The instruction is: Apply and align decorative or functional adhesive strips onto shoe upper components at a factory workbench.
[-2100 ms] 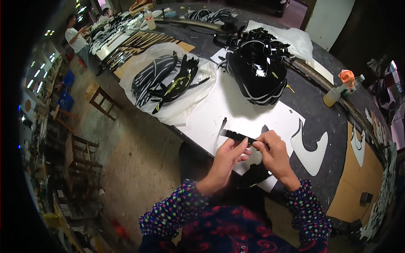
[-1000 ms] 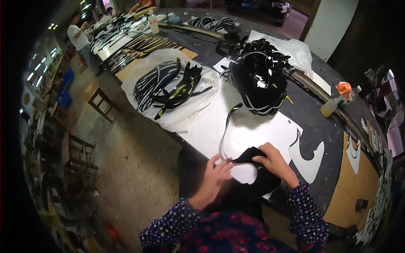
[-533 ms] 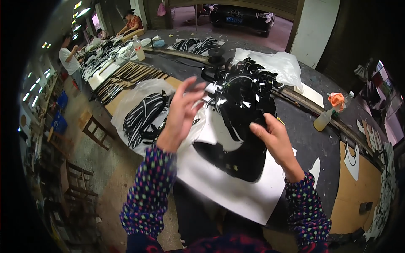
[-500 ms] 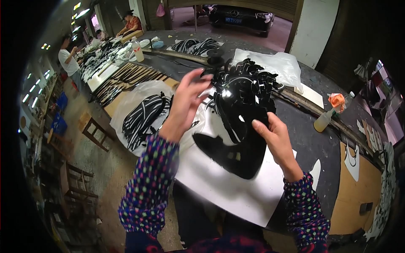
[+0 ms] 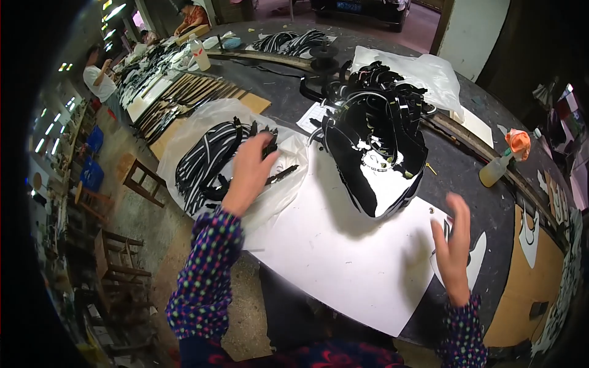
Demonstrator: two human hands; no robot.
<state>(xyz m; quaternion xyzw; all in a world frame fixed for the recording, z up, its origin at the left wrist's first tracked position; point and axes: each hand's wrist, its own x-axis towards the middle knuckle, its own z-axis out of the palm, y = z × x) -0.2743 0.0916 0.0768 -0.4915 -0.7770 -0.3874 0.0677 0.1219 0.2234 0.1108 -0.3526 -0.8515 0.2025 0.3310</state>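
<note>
From the head camera's side, I saw the person's left hand [image 5: 248, 175] over a crumpled translucent plastic bag [image 5: 282, 199] that lay spread on the dark counter [image 5: 466, 184]. Its fingertips were among the ends of black strips [image 5: 205, 156] with pale edges, heaped in a curved bundle on that bag. The thumb and fingers framed some dark ends, but I could not tell whether that grip had hold of one.

The right hand [image 5: 453, 254] was well apart from it, raised near the right edge of a large white sheet [image 5: 343, 270]. Its grip was wide open, thumb away from the fingers, with nothing in it. Just beside and partly behind it lay a white curved cutout [image 5: 475, 260].

Between the hands, farther back, stood a bulky pile of glossy black pieces [image 5: 374, 126], glaring white where the light struck. The pile sat on the far part of the white sheet, near the plastic bag's right side. To its right stood a bottle of yellowish liquid [image 5: 491, 173], with an orange cloth [image 5: 518, 144] at its top. Off to the left, a wooden stool [image 5: 141, 181] was on the floor.
</note>
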